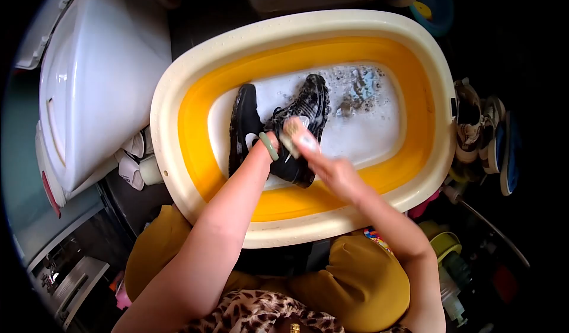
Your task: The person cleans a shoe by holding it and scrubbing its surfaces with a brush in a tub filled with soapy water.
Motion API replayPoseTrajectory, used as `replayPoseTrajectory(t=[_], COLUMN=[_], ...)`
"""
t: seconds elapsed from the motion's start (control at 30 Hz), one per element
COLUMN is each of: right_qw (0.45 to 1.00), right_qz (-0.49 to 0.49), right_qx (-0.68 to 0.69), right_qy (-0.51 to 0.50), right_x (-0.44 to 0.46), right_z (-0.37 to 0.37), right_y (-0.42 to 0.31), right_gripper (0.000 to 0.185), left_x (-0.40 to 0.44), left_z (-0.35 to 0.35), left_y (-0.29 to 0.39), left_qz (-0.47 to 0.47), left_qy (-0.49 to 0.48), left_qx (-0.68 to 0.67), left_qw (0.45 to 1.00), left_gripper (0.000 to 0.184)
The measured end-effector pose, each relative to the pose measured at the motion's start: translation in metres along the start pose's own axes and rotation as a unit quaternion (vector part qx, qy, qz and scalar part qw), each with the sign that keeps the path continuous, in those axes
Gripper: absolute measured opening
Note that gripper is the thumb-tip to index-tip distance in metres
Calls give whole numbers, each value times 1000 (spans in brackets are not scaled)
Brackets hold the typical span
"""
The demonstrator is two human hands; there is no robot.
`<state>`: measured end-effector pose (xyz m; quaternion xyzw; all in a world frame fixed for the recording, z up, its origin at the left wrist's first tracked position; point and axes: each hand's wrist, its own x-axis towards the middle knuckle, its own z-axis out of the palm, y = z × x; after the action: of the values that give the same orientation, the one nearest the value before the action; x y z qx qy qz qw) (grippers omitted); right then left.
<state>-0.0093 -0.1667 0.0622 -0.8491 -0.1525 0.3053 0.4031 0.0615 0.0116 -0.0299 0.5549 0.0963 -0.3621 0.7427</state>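
A soapy black sneaker (309, 101) with laces lies tilted in the foamy water (373, 134) of a yellow and cream basin (332, 20). My left hand (273, 137), with a green bangle (268, 147) at the wrist, holds it at its opening; most of those fingers are hidden. In my right hand (323, 160) is a small scrubbing brush (291, 130), pressed against the shoe's upper and blurred by motion. Left of this shoe, a second black sneaker (243, 117) with a white mark rests in the basin, partly behind my left forearm.
A white toilet (112, 66) stands close on the left, with light-coloured shoes (133, 168) beside it. Several shoes (489, 125) are lined up beyond the basin's right rim. A green container (444, 243) sits at lower right. My knees (364, 279) touch the near side.
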Motion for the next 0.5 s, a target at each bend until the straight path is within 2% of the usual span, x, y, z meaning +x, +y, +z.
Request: replayPoseTrajectory(t=[0.03, 0.1, 0.17, 0.23, 0.27, 0.3, 0.33, 0.37, 0.4, 0.43, 0.47, 0.5], right_qw=[999, 991, 988, 982, 981, 985, 985, 993, 999, 994, 994, 995], right_qz=[-34, -28, -42, -30, -29, -56, -86, -46, -34, -91, -87, -86], right_qx=[-30, -108, -147, -171, -172, -132, -96, -92, -30, -1, -55, -51], right_qy=[-12, -71, 11, 81, 84, 100, 118, 59, 30, 63, 29, 23], right_x=[-17, -19, 18, 68, 70, 70, 73, 48, 24, -1, -17, -16], right_z=[4, -8, -13, -46, -41, -34, -31, -22, -3, 11, 12, 9], right_y=[-5, -5, 32, 17, 17, 18, 22, 11, 10, 4, -2, 3], right_gripper=[52, 50, 47, 47, 47, 47, 47, 47, 50, 55, 58, 58], left_x=[-1, -2, -3, 1, 18, 9, 11, 16, 17, 16, 14, 6], left_z=[-1, 1, 7, 15, 2, 5, -1, -14, -28, -31, -35, -28], left_y=[-2, -7, -5, -5, -15, -10, -5, -9, -16, -17, -17, -4], left_qz=[1, 5, 15, 22, -29, 17, 21, 117, 203, 236, 275, 191], left_qy=[3, 10, 26, 55, -43, -5, -12, -191, -353, -424, -489, -485], left_qx=[-9, -34, -77, -210, -410, -249, -248, -106, 41, 118, 184, 208], left_qw=[1000, 999, 997, 976, 911, 968, 968, 969, 912, 866, 807, 827], left_gripper=[32, 31, 31, 31, 27, 24, 24, 24, 26, 27, 28, 29])
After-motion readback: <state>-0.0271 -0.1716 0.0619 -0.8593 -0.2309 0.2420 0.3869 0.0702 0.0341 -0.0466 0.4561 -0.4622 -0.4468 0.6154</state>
